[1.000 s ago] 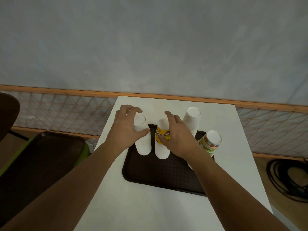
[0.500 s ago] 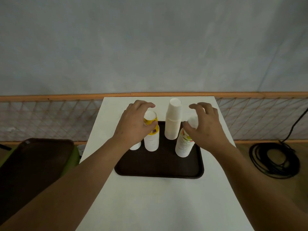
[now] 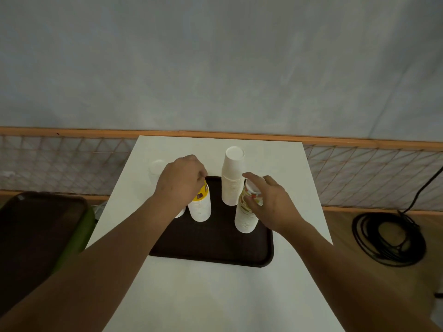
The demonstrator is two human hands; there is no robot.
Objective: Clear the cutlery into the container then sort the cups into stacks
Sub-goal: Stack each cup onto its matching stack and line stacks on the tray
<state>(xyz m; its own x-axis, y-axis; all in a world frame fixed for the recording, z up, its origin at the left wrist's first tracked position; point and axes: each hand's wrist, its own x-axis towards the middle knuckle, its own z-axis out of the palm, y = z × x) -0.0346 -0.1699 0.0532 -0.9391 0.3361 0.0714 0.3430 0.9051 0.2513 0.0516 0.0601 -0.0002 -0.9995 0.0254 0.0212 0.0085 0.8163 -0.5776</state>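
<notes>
No writing can be read: the yellow-banded stack [image 3: 200, 204] shows only a dark square on its label, and the printed stack [image 3: 246, 215] shows only blurred colours. Your left hand [image 3: 182, 182] curls over the top of the yellow-banded stack. Your right hand [image 3: 268, 200] wraps thumb and fingers round the top of the printed stack. Both stacks stand upright on the brown tray [image 3: 215, 248], with a plain white stack [image 3: 231, 180] behind and between them. The tray lies on the white surface [image 3: 215, 295], which stands against a grey wall [image 3: 215, 68]. A black cable [image 3: 388, 238] is coiled on the floor to your right.
</notes>
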